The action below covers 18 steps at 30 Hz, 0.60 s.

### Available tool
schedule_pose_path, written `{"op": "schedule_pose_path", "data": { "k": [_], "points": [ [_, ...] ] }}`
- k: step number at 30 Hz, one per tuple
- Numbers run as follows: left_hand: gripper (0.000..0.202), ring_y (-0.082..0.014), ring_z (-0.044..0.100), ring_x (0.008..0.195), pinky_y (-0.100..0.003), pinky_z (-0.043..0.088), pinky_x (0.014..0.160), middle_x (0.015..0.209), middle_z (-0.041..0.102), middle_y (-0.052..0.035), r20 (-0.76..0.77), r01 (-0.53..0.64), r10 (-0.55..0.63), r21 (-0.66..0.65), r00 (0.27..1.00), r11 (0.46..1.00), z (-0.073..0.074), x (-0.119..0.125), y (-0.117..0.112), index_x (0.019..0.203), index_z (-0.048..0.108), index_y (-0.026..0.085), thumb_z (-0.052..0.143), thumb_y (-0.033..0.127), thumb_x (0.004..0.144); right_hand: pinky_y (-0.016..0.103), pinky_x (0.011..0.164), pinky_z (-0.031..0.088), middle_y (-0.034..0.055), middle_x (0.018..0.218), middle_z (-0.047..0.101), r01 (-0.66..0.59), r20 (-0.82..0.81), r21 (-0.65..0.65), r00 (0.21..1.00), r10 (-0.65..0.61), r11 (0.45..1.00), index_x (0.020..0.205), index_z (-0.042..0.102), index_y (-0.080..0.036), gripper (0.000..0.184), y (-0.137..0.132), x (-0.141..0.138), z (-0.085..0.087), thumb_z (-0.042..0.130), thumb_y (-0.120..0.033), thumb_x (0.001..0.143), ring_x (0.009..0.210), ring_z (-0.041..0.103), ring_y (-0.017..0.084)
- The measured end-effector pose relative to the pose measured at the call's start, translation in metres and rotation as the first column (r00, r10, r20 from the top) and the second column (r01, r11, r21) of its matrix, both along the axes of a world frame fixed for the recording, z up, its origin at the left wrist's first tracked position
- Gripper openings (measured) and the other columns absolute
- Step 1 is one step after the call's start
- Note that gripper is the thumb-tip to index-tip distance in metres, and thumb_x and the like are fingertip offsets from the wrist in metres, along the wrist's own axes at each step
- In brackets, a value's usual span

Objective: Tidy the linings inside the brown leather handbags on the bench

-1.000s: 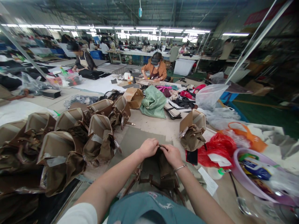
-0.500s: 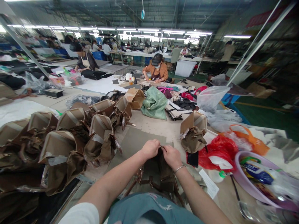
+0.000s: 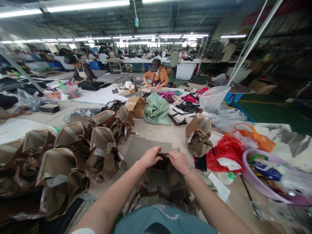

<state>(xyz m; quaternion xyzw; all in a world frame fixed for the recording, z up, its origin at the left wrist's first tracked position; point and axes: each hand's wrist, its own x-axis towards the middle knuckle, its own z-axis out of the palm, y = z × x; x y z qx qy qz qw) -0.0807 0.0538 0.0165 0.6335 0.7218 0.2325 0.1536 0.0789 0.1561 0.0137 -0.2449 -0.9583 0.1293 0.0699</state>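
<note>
An olive-brown fabric bag (image 3: 161, 182) with brown straps lies on the table right in front of me, its far end pointing away. My left hand (image 3: 150, 157) and my right hand (image 3: 179, 161) both grip that far edge, fingers curled over it, a small gap between them. A thin bracelet circles my right wrist. A grey flat sheet (image 3: 143, 148) lies under and beyond the bag.
Several similar brown bags (image 3: 73, 152) stand piled at the left; another one (image 3: 200, 136) sits upright at the right. Red and orange plastic bags (image 3: 226, 151) and a pink basin (image 3: 270, 191) with bottles lie at the right. Other people work at far tables.
My hands have drawn slightly apart on the bag's far edge. The camera has tipped a little lower and shifted.
</note>
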Motion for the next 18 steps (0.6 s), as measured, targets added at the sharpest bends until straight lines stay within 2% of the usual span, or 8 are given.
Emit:
{"op": "schedule_pose_path", "data": {
  "k": [5, 10, 18],
  "points": [
    [0.028, -0.0184, 0.057, 0.091, -0.027, 0.044, 0.080, 0.097, 0.063, -0.0051, -0.152, 0.004, -0.014, -0.064, 0.988, 0.998, -0.007, 0.002, 0.004, 0.104, 0.057, 0.019, 0.055, 0.025, 0.077, 0.023, 0.074, 0.041, 0.0039, 0.096, 0.065, -0.017, 0.005, -0.006, 1.000, 0.017, 1.000, 0.103, 0.062, -0.023, 0.031, 0.003, 0.003, 0.001, 0.036, -0.035, 0.090, 0.087, 0.058, 0.014],
    [0.022, -0.0174, 0.060, 0.083, -0.026, 0.045, 0.076, 0.089, 0.065, -0.0046, -0.239, -0.041, 0.019, -0.089, 0.971, 0.995, -0.005, 0.005, 0.008, 0.095, 0.064, 0.021, 0.049, 0.031, 0.082, 0.023, 0.073, 0.041, 0.0034, 0.096, 0.065, -0.004, 0.019, -0.008, 1.000, 0.005, 1.000, 0.102, 0.062, -0.024, 0.031, 0.006, 0.006, 0.003, 0.035, -0.036, 0.090, 0.087, 0.057, 0.014],
    [0.026, -0.0161, 0.061, 0.081, -0.024, 0.045, 0.073, 0.087, 0.068, -0.0035, -0.241, -0.045, 0.024, -0.080, 0.970, 0.996, -0.007, 0.001, 0.010, 0.091, 0.067, 0.022, 0.043, 0.032, 0.086, 0.023, 0.073, 0.039, 0.0023, 0.094, 0.065, 0.018, 0.045, -0.031, 0.999, -0.016, 0.999, 0.100, 0.063, -0.026, 0.037, 0.008, 0.001, 0.001, 0.029, -0.038, 0.091, 0.087, 0.057, 0.014]
  ]
}}
